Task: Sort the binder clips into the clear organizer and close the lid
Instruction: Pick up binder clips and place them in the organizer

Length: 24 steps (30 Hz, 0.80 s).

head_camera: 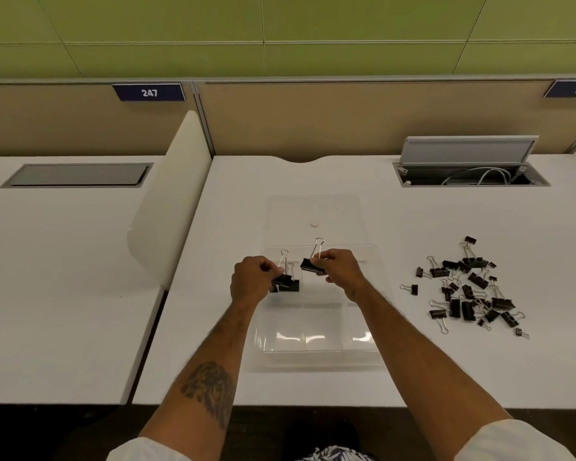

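Left hand pinches a binder clip; right hand pinches another clip, above the clear organizer. Dividers hard to make out. Loose clips on worktop.

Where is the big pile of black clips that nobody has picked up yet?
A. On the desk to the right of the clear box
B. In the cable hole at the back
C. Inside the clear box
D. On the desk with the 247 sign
A: the pile lies loose on the white desk, to the right of the clear box, while each hand holds a clip above the box.
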Available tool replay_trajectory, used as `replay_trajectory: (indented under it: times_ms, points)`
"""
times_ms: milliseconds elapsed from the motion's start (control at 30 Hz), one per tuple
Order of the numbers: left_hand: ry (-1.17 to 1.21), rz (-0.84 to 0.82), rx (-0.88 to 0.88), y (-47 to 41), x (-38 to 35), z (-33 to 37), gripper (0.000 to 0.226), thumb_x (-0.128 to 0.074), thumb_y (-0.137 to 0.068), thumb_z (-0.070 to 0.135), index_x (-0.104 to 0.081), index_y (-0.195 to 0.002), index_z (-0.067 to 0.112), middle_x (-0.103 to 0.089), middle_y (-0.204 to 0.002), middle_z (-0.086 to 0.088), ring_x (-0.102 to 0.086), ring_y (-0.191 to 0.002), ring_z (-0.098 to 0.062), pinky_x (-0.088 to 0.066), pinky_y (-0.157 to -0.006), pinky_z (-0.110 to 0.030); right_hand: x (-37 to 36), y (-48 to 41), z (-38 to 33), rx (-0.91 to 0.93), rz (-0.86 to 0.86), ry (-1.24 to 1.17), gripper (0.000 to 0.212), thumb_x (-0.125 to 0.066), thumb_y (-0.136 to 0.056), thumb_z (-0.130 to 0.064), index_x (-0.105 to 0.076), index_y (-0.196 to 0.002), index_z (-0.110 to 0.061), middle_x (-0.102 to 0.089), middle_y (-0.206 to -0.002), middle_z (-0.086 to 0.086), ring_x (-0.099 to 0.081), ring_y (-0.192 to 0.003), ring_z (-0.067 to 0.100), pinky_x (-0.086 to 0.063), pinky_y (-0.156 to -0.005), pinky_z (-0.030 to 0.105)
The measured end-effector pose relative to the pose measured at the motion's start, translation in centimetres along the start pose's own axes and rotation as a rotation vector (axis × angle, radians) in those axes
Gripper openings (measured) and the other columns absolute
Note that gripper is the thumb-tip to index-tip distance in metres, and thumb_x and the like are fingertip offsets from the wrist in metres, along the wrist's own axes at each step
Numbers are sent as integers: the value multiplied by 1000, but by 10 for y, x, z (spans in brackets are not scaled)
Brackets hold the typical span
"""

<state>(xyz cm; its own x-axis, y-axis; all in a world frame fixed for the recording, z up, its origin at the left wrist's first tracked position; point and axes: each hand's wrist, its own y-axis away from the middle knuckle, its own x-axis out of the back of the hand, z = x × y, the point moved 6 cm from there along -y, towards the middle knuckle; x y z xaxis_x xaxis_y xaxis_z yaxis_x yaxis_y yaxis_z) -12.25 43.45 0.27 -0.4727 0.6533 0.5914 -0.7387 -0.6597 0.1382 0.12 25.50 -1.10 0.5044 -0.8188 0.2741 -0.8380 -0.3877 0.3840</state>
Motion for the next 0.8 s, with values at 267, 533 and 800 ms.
replay_trajectory:
  times_ms: [267,533,800]
  points:
    - [24,83,-17,-3,-3,0,8,-72,-84,28,-73,-86,21,-69,-96,-1,-64,-87,-17,-44,-72,-24,-7,0,-8,51,8,92,12,-75,-79,-23,-74,-91,-19,-73,-92,5,-67,-88,19,-50,-72,31]
    - [4,139,-74,-5,16,-14,12,-62,-92,18,-69,-102,16,-63,-111,-7,-63,-96,-18,-48,-83,-29,-34,-5,-21,104,-51,244,36,-76,-82,-26,-69,-113,-9,-69,-111,8,-65,-99,21,-54,-83,33]
    - [-19,75,-23,-4,10,-27,22,-64,-91,22,-67,-110,13,-67,-102,-3,-60,-93,-16,-44,-82,-25,-34,-3,-27,217,-8,555,41,-61,-92,-32,-58,-128,-14,-56,-133,7,-52,-122,22,-40,-101,30]
